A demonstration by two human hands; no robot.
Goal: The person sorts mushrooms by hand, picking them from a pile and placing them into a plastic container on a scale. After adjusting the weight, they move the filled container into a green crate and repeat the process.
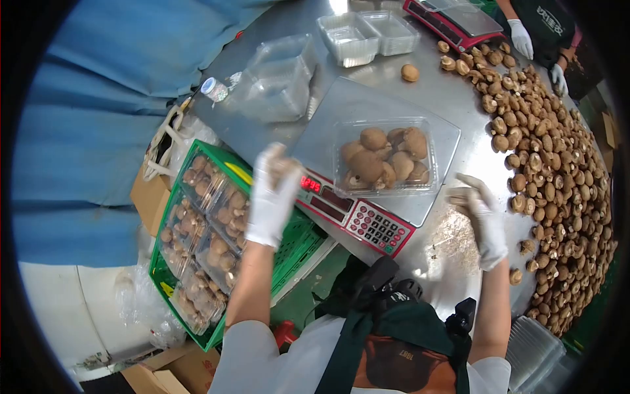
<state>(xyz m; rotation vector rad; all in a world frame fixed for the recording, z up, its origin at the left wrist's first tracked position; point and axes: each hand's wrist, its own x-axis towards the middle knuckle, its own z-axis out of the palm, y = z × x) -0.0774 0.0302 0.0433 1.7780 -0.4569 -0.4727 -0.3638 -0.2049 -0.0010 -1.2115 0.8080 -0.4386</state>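
Observation:
On the pan of a red-edged digital scale (341, 213) sits a clear plastic tray (341, 180) of brown mushrooms (374, 139). Red digits glow on the scale's display. My left hand (272, 200), in a white glove, hovers left of the scale near the green crate; its fingers are loosely bent, slightly blurred, and hold nothing. To the right of the pan is my gloved right hand (482, 223), empty, with fingers apart and pointing left toward the tray. Neither hand touches the tray.
Packed mushroom trays fill a green crate (295, 253) at left. Clear tray stacks (351, 39) and a small white jar (214, 89) stand toward the back. Loose mushrooms (551, 177) heap at right. A co-worker's gloved hand (522, 39) is near another scale (459, 26).

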